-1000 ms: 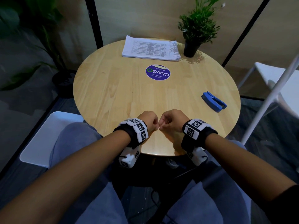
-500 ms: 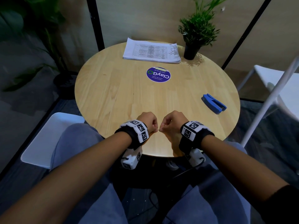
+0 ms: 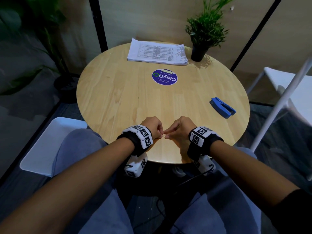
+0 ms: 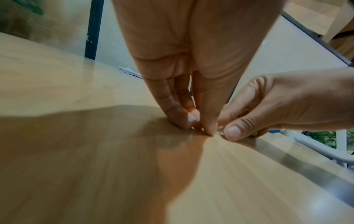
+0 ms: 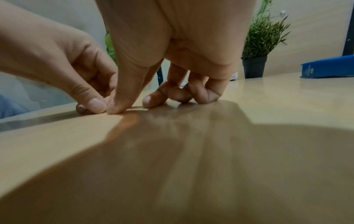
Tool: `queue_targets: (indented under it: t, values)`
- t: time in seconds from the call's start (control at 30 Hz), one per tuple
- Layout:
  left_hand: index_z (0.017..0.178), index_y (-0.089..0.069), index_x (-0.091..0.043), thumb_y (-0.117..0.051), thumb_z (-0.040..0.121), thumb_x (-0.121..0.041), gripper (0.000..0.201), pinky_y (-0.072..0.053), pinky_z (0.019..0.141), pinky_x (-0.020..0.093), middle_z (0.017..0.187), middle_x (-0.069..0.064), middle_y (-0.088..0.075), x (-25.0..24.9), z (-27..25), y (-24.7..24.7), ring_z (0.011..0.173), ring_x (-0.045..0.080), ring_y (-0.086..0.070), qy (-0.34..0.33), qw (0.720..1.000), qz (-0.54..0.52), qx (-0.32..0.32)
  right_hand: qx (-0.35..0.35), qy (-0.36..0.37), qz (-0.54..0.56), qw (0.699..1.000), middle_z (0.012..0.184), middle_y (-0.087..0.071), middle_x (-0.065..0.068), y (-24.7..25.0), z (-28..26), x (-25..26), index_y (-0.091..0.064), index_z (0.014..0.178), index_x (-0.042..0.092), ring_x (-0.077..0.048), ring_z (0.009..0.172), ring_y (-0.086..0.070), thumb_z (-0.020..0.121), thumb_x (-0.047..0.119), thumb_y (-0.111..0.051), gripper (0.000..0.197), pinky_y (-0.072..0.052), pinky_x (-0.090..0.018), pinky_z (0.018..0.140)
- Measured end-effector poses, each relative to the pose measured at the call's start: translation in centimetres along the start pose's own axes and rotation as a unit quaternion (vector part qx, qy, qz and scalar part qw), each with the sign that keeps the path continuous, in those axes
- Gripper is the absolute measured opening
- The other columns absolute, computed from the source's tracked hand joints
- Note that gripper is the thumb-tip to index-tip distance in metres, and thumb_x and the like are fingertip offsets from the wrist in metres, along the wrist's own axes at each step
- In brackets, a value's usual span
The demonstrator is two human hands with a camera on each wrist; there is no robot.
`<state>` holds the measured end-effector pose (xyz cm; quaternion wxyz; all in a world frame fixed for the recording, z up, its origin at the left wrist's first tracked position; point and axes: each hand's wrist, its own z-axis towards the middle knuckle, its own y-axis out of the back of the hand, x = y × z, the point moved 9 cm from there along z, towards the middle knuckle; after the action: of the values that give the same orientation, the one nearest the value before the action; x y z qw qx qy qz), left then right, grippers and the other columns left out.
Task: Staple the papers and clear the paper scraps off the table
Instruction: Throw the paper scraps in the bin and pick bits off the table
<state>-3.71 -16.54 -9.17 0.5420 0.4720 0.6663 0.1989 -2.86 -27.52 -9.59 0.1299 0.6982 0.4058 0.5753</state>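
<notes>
A stack of printed papers (image 3: 157, 52) lies at the far side of the round wooden table (image 3: 118, 98). The blue stapler (image 3: 222, 107) lies shut at the right, well away from both hands. My left hand (image 3: 161, 133) and right hand (image 3: 167, 135) meet at the near edge, fingers curled, fingertips down on the wood. Between them they pinch a tiny pale sliver (image 3: 164, 135), too small to identify. In the left wrist view my left hand (image 4: 201, 128) presses thumb against fingers, and the right hand (image 4: 228, 131) nips beside it. The right wrist view shows the right hand (image 5: 130, 107) touching the left thumb.
A potted plant (image 3: 202, 41) stands at the back right beside the papers. A round purple sticker (image 3: 164, 77) marks the table's middle. White chairs stand at the right (image 3: 287, 85) and near left (image 3: 50, 144). My knees are under the near edge.
Both hands have stayed together at the near edge. Their fingertips have drawn slightly apart, and the thin sliver now shows between them.
</notes>
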Motion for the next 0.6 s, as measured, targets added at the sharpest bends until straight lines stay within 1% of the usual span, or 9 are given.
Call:
queue_targets:
  t: [0.07,0.13,0.17,0.23,0.3,0.4,0.47,0.53,0.6]
  values:
    - [0.091,-0.073,-0.01,-0.071,0.079,-0.013,0.012,-0.05,0.081,0.029,0.096,0.006,-0.073,0.0,0.0,0.1,0.081,0.013,-0.059,0.0,1.0,-0.002,-0.004,0.007,0.009,0.008,1.0,0.077,-0.075,-0.004,-0.2,0.0,0.1,-0.078,0.078,0.018,-0.014,0.077,-0.069,0.065,0.015,-0.084,0.015,-0.054,-0.03,0.082]
    - [0.091,-0.073,-0.01,-0.071,0.079,-0.014,0.012,-0.05,0.08,0.028,0.096,0.006,-0.072,0.0,0.0,0.2,0.081,0.012,-0.058,0.002,1.0,-0.003,-0.007,0.007,0.015,0.01,1.0,0.077,-0.075,-0.006,-0.2,0.0,0.1,-0.078,0.077,0.017,-0.019,0.081,-0.07,0.065,0.015,-0.084,0.013,-0.054,-0.032,0.084]
    - [0.091,-0.073,-0.01,-0.071,0.079,-0.014,0.012,-0.05,0.08,0.028,0.096,0.006,-0.072,-0.1,-0.1,0.2,0.081,0.012,-0.058,0.003,1.0,-0.001,-0.007,0.009,0.019,0.006,1.0,0.077,-0.075,-0.006,-0.1,0.0,0.2,-0.078,0.078,0.016,-0.018,0.08,-0.07,0.066,0.016,-0.083,0.013,-0.054,-0.031,0.084]
    - [0.091,-0.073,-0.01,-0.071,0.079,-0.014,0.013,-0.05,0.081,0.029,0.096,0.006,-0.072,-0.1,-0.1,0.2,0.082,0.013,-0.058,0.004,1.0,0.005,-0.006,0.016,0.026,-0.006,1.0,0.078,-0.075,-0.004,-0.2,0.0,0.3,-0.078,0.08,0.014,-0.012,0.076,-0.068,0.067,0.016,-0.082,0.014,-0.054,-0.027,0.082]
    - [0.091,-0.073,-0.01,-0.071,0.079,-0.014,0.013,-0.05,0.082,0.03,0.097,0.006,-0.073,0.0,-0.3,0.2,0.085,0.017,-0.062,0.006,1.0,0.009,-0.005,0.024,0.031,-0.025,0.999,0.076,-0.073,0.002,-0.4,0.0,0.5,-0.078,0.082,0.014,-0.006,0.073,-0.065,0.069,0.017,-0.081,0.014,-0.053,-0.02,0.078]
    - [0.091,-0.073,-0.009,-0.072,0.079,-0.014,0.013,-0.051,0.084,0.032,0.097,0.006,-0.073,0.0,-0.4,0.2,0.094,0.021,-0.066,0.008,1.0,0.011,-0.004,0.024,0.035,-0.056,0.998,0.072,-0.069,0.006,-0.4,-0.1,0.6,-0.078,0.082,0.016,-0.001,0.068,-0.06,0.071,0.02,-0.08,0.012,-0.047,-0.014,0.07]
    - [0.091,-0.073,-0.009,-0.072,0.079,-0.014,0.013,-0.051,0.083,0.031,0.098,0.007,-0.072,-0.1,-0.5,0.2,0.093,0.021,-0.065,0.01,1.0,0.011,-0.005,0.02,0.041,-0.08,0.996,0.072,-0.066,0.007,-0.5,-0.3,0.7,-0.077,0.082,0.015,0.001,0.066,-0.058,0.072,0.02,-0.079,0.011,-0.043,-0.012,0.067]
    - [0.091,-0.073,-0.009,-0.072,0.08,-0.014,0.012,-0.05,0.082,0.03,0.098,0.007,-0.072,-0.1,-0.6,0.2,0.091,0.02,-0.065,0.012,1.0,0.012,-0.006,0.018,0.045,-0.104,0.993,0.076,-0.066,0.005,-0.6,-0.6,1.0,-0.076,0.083,0.013,0.002,0.067,-0.056,0.075,0.02,-0.077,0.01,-0.041,-0.013,0.066]
    - [0.091,-0.073,-0.009,-0.071,0.08,-0.014,0.012,-0.05,0.082,0.031,0.098,0.007,-0.072,-0.2,-0.7,0.2,0.094,0.021,-0.065,0.014,1.0,0.014,-0.007,0.014,0.05,-0.139,0.989,0.085,-0.069,0.001,-0.8,-0.8,1.3,-0.074,0.085,0.012,-0.006,0.073,-0.056,0.079,0.021,-0.073,0.011,-0.041,-0.019,0.072]
